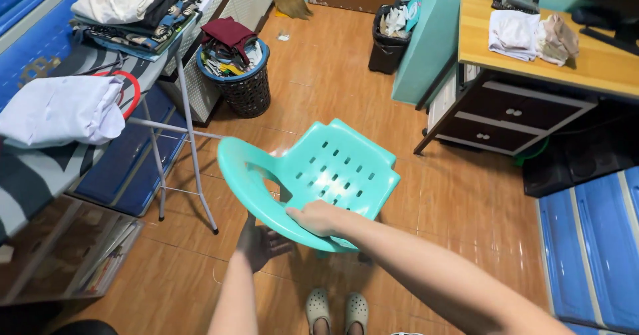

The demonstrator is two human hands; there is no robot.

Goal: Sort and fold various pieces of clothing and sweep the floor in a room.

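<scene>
A turquoise plastic chair [333, 168] with a slotted seat and a curved backrest stands in front of me on the wooden floor. My right hand [318, 217] grips the near rim of the backrest. My left hand [259, 243] is lower, under the backrest in its shadow, fingers spread and holding nothing that I can see. My feet in pale clogs [337, 308] show at the bottom edge.
An ironing board [60, 155] at left carries a white garment [63, 109] and stacked folded clothes [136, 5]. A dark laundry basket [243, 85] stands behind it. A black bin [389, 39] sits by the teal wall. A wooden desk [532, 55] with folded cloths is at right.
</scene>
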